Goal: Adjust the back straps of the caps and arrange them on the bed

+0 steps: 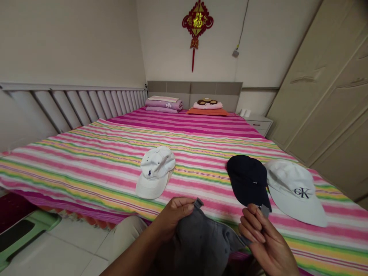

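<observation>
A dark grey baseball cap (201,241) is held up low in front of me, its back strap undone and the two strap ends apart. My left hand (176,212) pinches one strap end between thumb and fingers. The other strap end sits in the closed fingers of my right hand (261,234). Beyond my hands, a white cap (156,165) with a small dark emblem lies on the bed. Farther right, a black cap (248,176) rests beside a white cap with "CK" lettering (293,188), and these two touch. The grey cap's brim is hidden.
The bed (86,161) has a striped sheet. Folded purple bedding (163,104) and a pink pillow on an orange cloth (207,111) lie by the headboard (195,90). A green stool (31,234) stands lower left, a nightstand (258,123) at back right.
</observation>
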Demonstrator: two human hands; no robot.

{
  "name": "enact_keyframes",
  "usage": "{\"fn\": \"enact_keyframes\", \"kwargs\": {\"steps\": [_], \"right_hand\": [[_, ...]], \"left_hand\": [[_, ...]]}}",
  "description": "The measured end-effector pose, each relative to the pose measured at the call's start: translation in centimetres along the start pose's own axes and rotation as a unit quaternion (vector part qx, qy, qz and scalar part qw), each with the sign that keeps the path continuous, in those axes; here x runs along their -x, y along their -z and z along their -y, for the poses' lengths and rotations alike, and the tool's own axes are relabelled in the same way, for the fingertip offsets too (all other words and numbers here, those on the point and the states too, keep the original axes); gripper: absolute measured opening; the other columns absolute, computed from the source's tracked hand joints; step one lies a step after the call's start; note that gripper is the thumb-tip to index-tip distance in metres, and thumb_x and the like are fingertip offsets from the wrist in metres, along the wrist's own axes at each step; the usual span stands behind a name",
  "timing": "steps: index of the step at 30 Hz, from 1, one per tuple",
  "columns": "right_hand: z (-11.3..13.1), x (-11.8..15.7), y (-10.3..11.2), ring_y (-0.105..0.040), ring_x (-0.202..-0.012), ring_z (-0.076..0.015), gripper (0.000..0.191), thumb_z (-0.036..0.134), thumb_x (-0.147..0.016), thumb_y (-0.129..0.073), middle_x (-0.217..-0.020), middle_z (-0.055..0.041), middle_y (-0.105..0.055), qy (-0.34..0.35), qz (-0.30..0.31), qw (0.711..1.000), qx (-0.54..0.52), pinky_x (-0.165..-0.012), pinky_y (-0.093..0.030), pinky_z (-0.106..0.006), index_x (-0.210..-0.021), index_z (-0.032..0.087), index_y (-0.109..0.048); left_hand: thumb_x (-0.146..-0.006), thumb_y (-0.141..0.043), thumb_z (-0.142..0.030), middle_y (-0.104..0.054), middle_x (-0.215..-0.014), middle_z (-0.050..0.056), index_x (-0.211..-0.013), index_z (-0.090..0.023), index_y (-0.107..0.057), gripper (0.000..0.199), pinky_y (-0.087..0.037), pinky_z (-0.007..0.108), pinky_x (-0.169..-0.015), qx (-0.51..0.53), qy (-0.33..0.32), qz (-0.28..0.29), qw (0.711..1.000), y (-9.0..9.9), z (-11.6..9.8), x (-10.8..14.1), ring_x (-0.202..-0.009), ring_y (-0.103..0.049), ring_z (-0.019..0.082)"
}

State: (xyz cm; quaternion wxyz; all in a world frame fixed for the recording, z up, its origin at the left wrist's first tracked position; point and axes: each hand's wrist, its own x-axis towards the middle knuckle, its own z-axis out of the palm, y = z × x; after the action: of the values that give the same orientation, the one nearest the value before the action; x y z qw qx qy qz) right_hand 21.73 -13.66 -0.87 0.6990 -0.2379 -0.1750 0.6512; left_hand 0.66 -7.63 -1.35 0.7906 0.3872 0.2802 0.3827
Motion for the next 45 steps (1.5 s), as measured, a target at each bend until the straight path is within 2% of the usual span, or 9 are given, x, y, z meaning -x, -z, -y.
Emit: {"fn": "enact_keyframes", "kwargs": {"steps": [3, 11, 16, 20, 25, 29, 35, 40, 45], "right_hand": [[-0.3, 0.6, -0.7, -0.008, -0.038, -0.0025, 0.023, 0.023, -0.072, -0.062, -0.049, 0.0095, -0.026, -0.027, 0.022, 0.998, 0.054, -0.035, -0.021, -0.016, -0.060, 0.017, -0.044], [-1.0, 1.3, -2.0, -0.014, -0.038, -0.0028, 0.023, 0.030, -0.076, -0.059, -0.045, 0.0086, -0.029, -0.049, 0.039, 0.983, 0.173, -0.038, -0.018, -0.018, -0.062, 0.017, -0.047], [-0.8, 1.0, -2.3, -0.015, -0.037, -0.0020, 0.017, 0.028, -0.071, -0.064, -0.042, 0.0092, -0.031, -0.059, 0.039, 0.980, 0.187, -0.037, -0.013, -0.018, -0.069, 0.017, -0.052], [-0.4, 0.5, -2.1, -0.015, -0.037, -0.0011, 0.016, 0.027, -0.069, -0.066, -0.043, 0.0097, -0.032, -0.047, 0.033, 0.978, 0.203, -0.038, -0.013, -0.018, -0.073, 0.017, -0.054], [0.3, 0.0, -2.0, -0.015, -0.036, 0.0001, 0.018, 0.028, -0.068, -0.067, -0.045, 0.0091, -0.035, -0.023, 0.015, 0.972, 0.233, -0.037, -0.013, -0.017, -0.072, 0.016, -0.055], [0.4, -0.2, -1.7, -0.019, -0.036, -0.0011, 0.023, 0.036, -0.069, -0.065, -0.044, 0.0070, -0.040, -0.017, 0.010, 0.957, 0.288, -0.037, -0.013, -0.018, -0.073, 0.016, -0.055], [0.3, -0.5, -1.2, -0.029, -0.039, -0.0060, 0.046, 0.056, -0.079, -0.039, -0.059, -0.0005, -0.054, 0.047, 0.025, 0.879, 0.473, -0.039, -0.021, -0.022, -0.090, 0.015, -0.057], [0.1, -0.7, -1.3, -0.050, -0.059, -0.0156, 0.041, 0.051, -0.073, -0.050, -0.069, -0.0005, -0.055, 0.091, 0.024, 0.747, 0.658, -0.054, -0.038, -0.027, -0.098, 0.018, -0.053], [-1.0, -0.7, -2.5, -0.054, -0.061, -0.0174, 0.043, 0.044, -0.073, -0.052, -0.067, 0.0005, -0.054, 0.088, 0.044, 0.646, 0.757, -0.056, -0.038, -0.027, -0.108, 0.020, -0.048]], "left_hand": [[-0.066, -0.067, -0.032, -0.064, -0.061, 0.006, -0.082, -0.009, -0.069, 0.028, -0.037, 0.019, -0.050, 0.006, -0.004, 0.009, 1.000, -0.2, 0.1, 0.1, -0.050, -0.053, 0.009], [-0.070, -0.062, -0.036, -0.062, -0.058, 0.005, -0.075, -0.009, -0.069, 0.028, -0.038, 0.020, -0.051, 0.021, -0.001, -0.006, 1.000, -0.9, -0.2, 0.2, -0.051, -0.053, 0.010], [-0.062, -0.069, -0.021, -0.067, -0.065, 0.006, -0.073, -0.009, -0.070, 0.016, -0.043, 0.022, -0.059, 0.078, 0.020, 0.025, 0.996, -1.1, -0.7, 0.2, -0.059, -0.059, 0.013], [-0.058, -0.071, -0.014, -0.069, -0.074, 0.007, -0.081, -0.010, -0.069, 0.024, -0.045, 0.024, -0.065, 0.098, 0.042, 0.040, 0.993, -1.1, -1.0, 0.1, -0.066, -0.062, 0.014], [-0.059, -0.072, -0.019, -0.066, -0.066, 0.006, -0.081, -0.008, -0.068, 0.025, -0.042, 0.020, -0.056, 0.075, 0.051, 0.056, 0.994, -0.9, -0.8, 0.0, -0.054, -0.057, 0.010], [-0.062, -0.070, -0.026, -0.063, -0.060, 0.004, -0.072, -0.008, -0.068, 0.021, -0.038, 0.019, -0.052, 0.018, 0.035, 0.023, 0.999, -0.9, -0.8, -0.2, -0.051, -0.054, 0.008], [-0.058, -0.073, -0.027, -0.056, -0.055, -0.001, -0.075, -0.012, -0.067, 0.024, -0.028, 0.016, -0.044, -0.071, 0.022, 0.001, 0.997, -1.2, -1.1, -0.5, -0.045, -0.044, 0.004], [-0.064, -0.069, -0.029, -0.052, -0.055, -0.002, -0.070, -0.011, -0.062, 0.021, -0.027, 0.016, -0.045, -0.065, 0.013, 0.017, 0.998, -1.7, -0.8, -0.6, -0.046, -0.041, 0.003], [-0.066, -0.067, -0.025, -0.057, -0.062, 0.001, -0.070, -0.011, -0.060, 0.017, -0.035, 0.018, -0.051, -0.014, 0.022, 0.067, 0.997, -2.1, -0.6, -0.7, -0.051, -0.049, 0.006]]}}
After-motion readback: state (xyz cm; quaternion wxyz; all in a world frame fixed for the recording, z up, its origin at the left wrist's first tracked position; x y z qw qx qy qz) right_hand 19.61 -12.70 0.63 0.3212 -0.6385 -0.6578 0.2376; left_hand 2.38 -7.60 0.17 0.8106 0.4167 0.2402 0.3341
